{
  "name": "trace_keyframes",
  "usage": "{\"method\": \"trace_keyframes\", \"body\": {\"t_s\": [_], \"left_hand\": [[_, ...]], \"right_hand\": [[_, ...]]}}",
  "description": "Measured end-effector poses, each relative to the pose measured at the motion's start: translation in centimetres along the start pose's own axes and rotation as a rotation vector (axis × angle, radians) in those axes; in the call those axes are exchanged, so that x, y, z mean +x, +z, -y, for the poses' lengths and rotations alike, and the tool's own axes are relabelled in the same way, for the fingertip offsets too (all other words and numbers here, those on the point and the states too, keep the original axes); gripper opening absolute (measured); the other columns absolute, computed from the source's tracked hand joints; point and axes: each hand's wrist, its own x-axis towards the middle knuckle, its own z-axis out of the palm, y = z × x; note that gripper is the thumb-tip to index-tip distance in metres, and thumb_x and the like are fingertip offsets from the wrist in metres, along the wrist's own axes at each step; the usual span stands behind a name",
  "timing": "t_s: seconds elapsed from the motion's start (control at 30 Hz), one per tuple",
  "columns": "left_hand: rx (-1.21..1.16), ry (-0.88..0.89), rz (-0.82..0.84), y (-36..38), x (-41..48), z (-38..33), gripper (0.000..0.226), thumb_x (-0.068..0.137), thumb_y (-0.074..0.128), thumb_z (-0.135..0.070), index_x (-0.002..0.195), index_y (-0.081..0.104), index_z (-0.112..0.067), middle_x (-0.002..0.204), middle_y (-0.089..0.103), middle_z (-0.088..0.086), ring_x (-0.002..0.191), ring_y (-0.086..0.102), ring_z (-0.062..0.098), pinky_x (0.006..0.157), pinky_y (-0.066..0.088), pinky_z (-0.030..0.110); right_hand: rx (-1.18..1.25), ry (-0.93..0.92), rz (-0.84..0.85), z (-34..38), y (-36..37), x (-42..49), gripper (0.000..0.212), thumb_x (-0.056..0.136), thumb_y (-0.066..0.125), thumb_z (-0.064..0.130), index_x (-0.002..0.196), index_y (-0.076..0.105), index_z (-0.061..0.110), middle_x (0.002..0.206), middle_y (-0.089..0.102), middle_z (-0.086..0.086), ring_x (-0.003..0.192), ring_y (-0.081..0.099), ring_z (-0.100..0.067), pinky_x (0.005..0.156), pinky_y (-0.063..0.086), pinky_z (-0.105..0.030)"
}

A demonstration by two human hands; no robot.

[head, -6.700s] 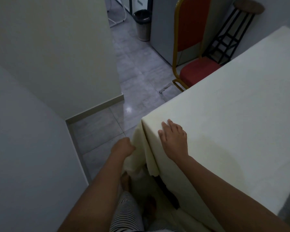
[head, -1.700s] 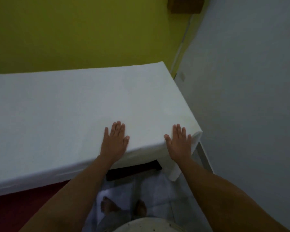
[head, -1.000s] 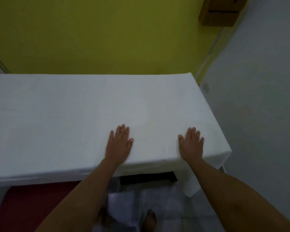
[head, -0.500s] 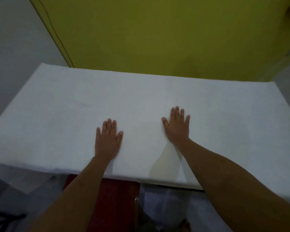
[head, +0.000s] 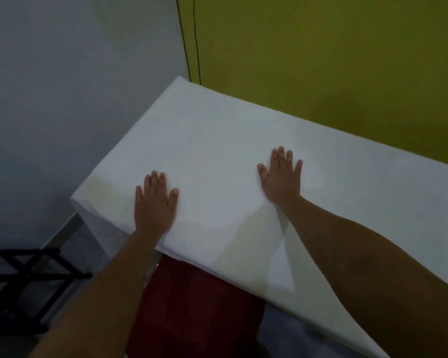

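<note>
Both palms lay flat on the white tablecloth [head: 217,135], fingers straight and spread, gripping nothing. My left hand [head: 154,204] sat close to the near edge, and my right hand [head: 281,178] lay further in, toward 2 o'clock from it. Half a second before, they had rested closer together at mid-table. Now they had drawn apart, and my left had travelled toward the cloth's left corner [head: 88,195], at 9 o'clock from it. A second earlier I had been working the opposite end. I judged the smoothing pass nearly finished, with the cloth lying flat over the table and a red chair seat [head: 192,306] at 6 o'clock under its hem.
</note>
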Motion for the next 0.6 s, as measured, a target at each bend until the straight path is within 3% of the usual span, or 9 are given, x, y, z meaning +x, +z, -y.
{"method": "trace_keyframes", "body": {"t_s": [0.23,0.37,0.5,0.6], "left_hand": [[0.009,-0.192,-0.036,-1.2,1.9,7.0,0.061,0.101,0.025,-0.040,0.151,0.018,-0.006,0.159,0.015,0.014,0.148,0.011,0.027,0.120,0.005,0.049],[-0.027,-0.150,-0.069,-1.6,1.5,9.9,0.067,0.094,0.022,-0.042,0.148,0.027,-0.002,0.156,0.023,0.019,0.146,0.020,0.033,0.117,0.008,0.051],[-0.041,-0.135,-0.080,-1.5,1.3,10.1,0.057,0.097,0.027,-0.030,0.146,0.031,-0.001,0.154,0.028,0.021,0.144,0.024,0.036,0.116,0.011,0.054],[-0.028,-0.131,-0.076,-1.9,1.3,10.0,0.060,0.095,0.023,-0.031,0.147,0.030,-0.001,0.154,0.027,0.021,0.144,0.023,0.036,0.116,0.010,0.053]], "right_hand": [[0.021,-0.221,0.011,10.6,1.7,1.6,0.066,0.098,0.022,0.049,0.149,0.016,0.009,0.159,0.012,-0.009,0.146,0.005,-0.028,0.116,-0.003,-0.052],[0.014,-0.521,0.061,16.6,3.0,-1.9,0.069,0.094,0.018,0.052,0.148,0.021,0.009,0.157,0.018,-0.010,0.146,0.010,-0.030,0.115,-0.002,-0.052],[0.044,-0.829,0.069,18.9,4.4,-7.9,0.070,0.093,0.018,0.052,0.147,0.027,0.008,0.155,0.025,-0.012,0.145,0.016,-0.030,0.115,0.002,-0.053],[-0.016,-1.076,0.033,17.9,5.7,-13.0,0.065,0.095,0.033,0.049,0.145,0.032,0.007,0.153,0.030,-0.014,0.143,0.020,-0.032,0.117,0.006,-0.053]]}}
